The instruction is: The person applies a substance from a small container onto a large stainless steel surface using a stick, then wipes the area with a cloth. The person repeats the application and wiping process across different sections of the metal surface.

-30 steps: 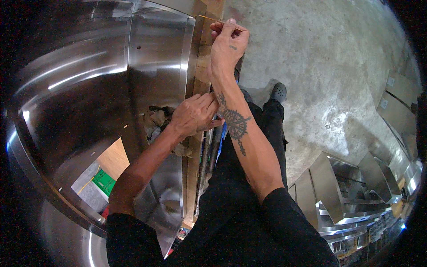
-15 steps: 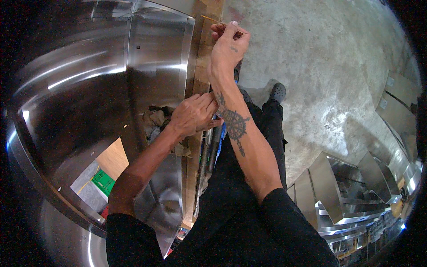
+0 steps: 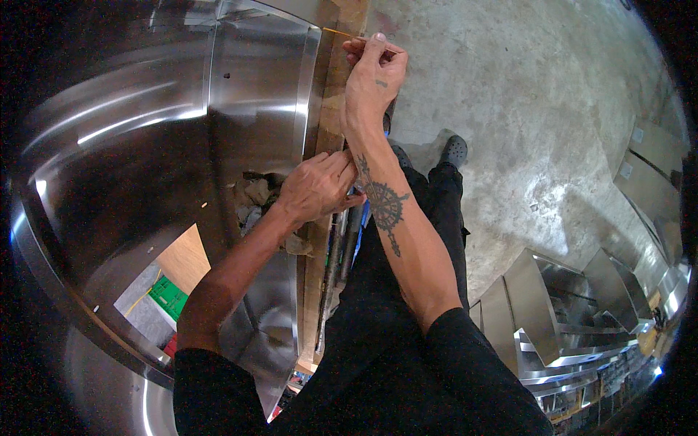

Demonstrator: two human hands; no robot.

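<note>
My right hand [image 3: 374, 76] is held out past the far part of the table edge, thumb and fingers pinched on a thin orange rod [image 3: 339, 32]. The rod points left toward the corner of a large shiny sheet-metal piece [image 3: 258, 131]. My left hand [image 3: 316, 187] rests over the wooden table edge [image 3: 315, 240], its fingers side by side and the thumb apart. Its fingertips are partly hidden by my right forearm, and no held thing shows in it. Beside the left wrist a crumpled beige rag [image 3: 253, 195] lies on the metal.
A four-sided cutout in the metal shows a wooden board [image 3: 185, 256] and a green thing [image 3: 169, 296] below. Dark bars [image 3: 336, 247] hang along the table's side. Bent sheet-metal parts [image 3: 545, 305] stand at the lower right, on a concrete floor [image 3: 509, 94]. Brown boxes [image 3: 647, 171] are farther right.
My right hand has shifted very slightly left, and the rod's tip now reaches the metal's corner. The left hand stays in place.
</note>
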